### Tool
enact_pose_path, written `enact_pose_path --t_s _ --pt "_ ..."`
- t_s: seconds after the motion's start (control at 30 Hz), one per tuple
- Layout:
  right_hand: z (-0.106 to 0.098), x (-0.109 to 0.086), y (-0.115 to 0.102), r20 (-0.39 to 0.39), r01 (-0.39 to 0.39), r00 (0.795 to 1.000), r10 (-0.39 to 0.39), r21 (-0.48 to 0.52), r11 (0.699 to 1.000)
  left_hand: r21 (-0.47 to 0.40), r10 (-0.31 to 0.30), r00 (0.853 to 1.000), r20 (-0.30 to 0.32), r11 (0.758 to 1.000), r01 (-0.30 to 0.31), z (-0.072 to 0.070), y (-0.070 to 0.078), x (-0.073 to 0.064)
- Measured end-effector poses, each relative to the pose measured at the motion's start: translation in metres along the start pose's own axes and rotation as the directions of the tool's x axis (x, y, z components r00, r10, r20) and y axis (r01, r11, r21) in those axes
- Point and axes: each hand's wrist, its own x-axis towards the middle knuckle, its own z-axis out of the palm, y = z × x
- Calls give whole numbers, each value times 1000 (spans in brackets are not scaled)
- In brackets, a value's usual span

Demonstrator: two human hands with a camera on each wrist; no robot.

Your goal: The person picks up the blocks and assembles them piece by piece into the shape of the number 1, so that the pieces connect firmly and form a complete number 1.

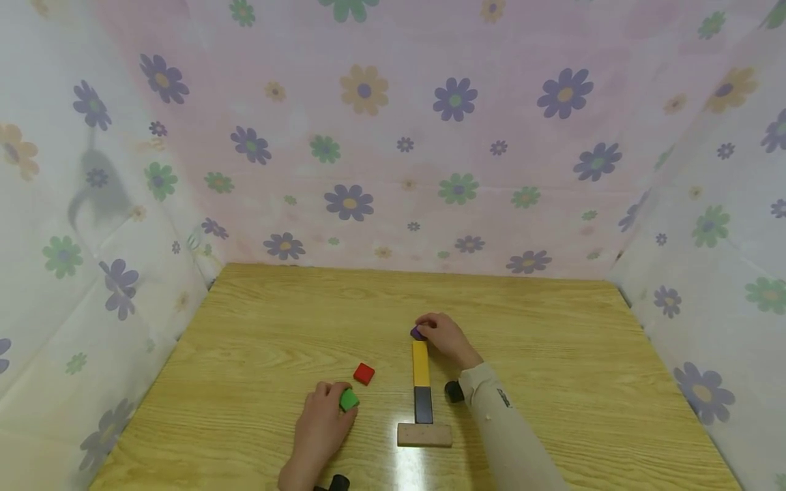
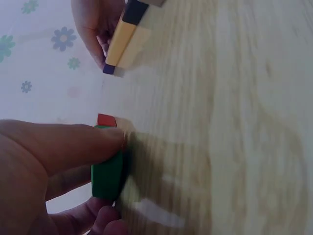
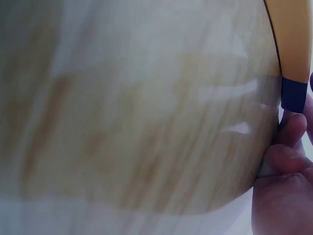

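Note:
My right hand pinches a small purple block at the far end of a row of blocks. Directly below it in the head view lies a long yellow block, followed by a dark grey block. A plain wooden block lies crosswise at the near end, forming a T shape. To the left, my left hand grips a green block between thumb and fingers, low over the tabletop. Just beyond that hand a red block lies by itself. The right wrist view shows the purple block against the yellow one's end.
The wood-grain table is enclosed by flower-patterned cloth at the back and both sides. A black wrist camera juts from the right sleeve beside the row, and another sits at the left wrist.

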Motion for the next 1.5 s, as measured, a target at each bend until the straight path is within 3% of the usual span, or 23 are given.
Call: enact_pose_path --t_s 0.17,0.33,0.6,1.03,1.5 --pt "-1 0 0 6 15 1000 -15 -9 1000 -76 21 999 32 997 -18 3 5 1" --pt "-3 -2 -1 -1 11 1000 -11 -8 1000 -136 87 996 -4 987 -86 5 13 7" --pt "0 0 -1 4 17 1000 -17 -3 1000 -124 151 988 -44 980 -155 1 32 17" --pt "-1 1 0 6 33 999 -33 -25 999 -62 302 950 -81 950 -307 -1 58 44" --pt "-2 -2 -4 7 48 999 -47 -50 998 -35 296 955 -13 954 -296 -7 77 65"
